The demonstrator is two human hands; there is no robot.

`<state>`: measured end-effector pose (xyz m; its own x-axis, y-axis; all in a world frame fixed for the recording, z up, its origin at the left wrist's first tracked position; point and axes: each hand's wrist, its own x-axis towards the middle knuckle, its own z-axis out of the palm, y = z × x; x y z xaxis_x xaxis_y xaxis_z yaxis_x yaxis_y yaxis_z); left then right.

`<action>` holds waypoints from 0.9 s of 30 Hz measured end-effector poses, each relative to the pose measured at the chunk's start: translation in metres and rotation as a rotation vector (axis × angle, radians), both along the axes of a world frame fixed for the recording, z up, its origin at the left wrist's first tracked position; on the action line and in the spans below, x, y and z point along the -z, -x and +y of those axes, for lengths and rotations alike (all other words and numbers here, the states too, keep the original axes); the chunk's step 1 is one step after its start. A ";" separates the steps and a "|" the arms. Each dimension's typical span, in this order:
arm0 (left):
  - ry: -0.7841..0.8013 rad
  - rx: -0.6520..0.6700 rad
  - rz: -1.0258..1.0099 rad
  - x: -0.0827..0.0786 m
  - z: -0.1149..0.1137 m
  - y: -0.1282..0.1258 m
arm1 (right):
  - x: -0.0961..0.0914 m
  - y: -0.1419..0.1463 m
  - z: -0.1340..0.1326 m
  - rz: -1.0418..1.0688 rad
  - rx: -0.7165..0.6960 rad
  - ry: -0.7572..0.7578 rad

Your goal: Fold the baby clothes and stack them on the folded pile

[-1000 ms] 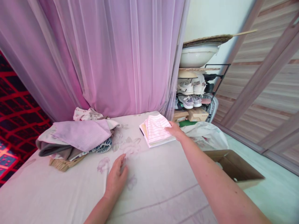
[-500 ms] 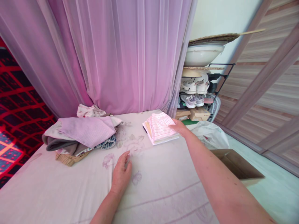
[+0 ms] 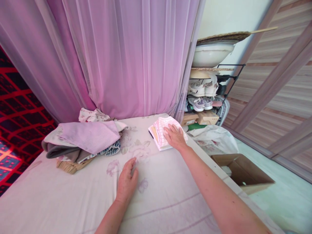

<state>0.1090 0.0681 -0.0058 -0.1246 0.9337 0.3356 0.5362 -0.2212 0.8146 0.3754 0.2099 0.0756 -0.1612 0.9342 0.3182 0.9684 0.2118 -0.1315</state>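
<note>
On the bed's pale flowered sheet (image 3: 156,191) lies a small stack of folded clothes, topped by a pink-and-white striped garment (image 3: 162,125). My right hand (image 3: 175,136) rests flat on that garment with its fingers spread. My left hand (image 3: 128,178) lies on the sheet nearer to me, fingers stretched and thumb apart, holding nothing. To its left is a loose pile of clothes with a lilac ribbed garment (image 3: 91,135) on top. Grey, denim and tan pieces show beneath it, and a white printed cloth (image 3: 92,115) sits behind.
A pink-purple curtain (image 3: 126,58) hangs along the bed's far side. Right of the bed stand a shoe rack (image 3: 235,78) with shoes and a white basin (image 3: 212,55), a white plastic bag (image 3: 214,139) and an open cardboard box (image 3: 248,172). A wood-grain wardrobe (image 3: 275,97) is farther right.
My right hand has moved left from the striped garment's right edge and now lies flat on its top. My left hand stays where it was.
</note>
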 end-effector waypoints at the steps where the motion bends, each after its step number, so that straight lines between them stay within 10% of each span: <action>1: -0.005 0.004 0.007 0.000 0.000 0.000 | 0.002 0.004 0.001 -0.022 0.004 0.056; 27: -0.001 0.013 0.005 -0.001 -0.002 -0.003 | -0.046 0.058 0.044 -0.004 0.340 0.268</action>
<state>0.1116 0.0663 -0.0051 -0.1107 0.9349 0.3371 0.5378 -0.2289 0.8114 0.3170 0.2539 0.1215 0.1692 0.9840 0.0566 0.9778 -0.1604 -0.1347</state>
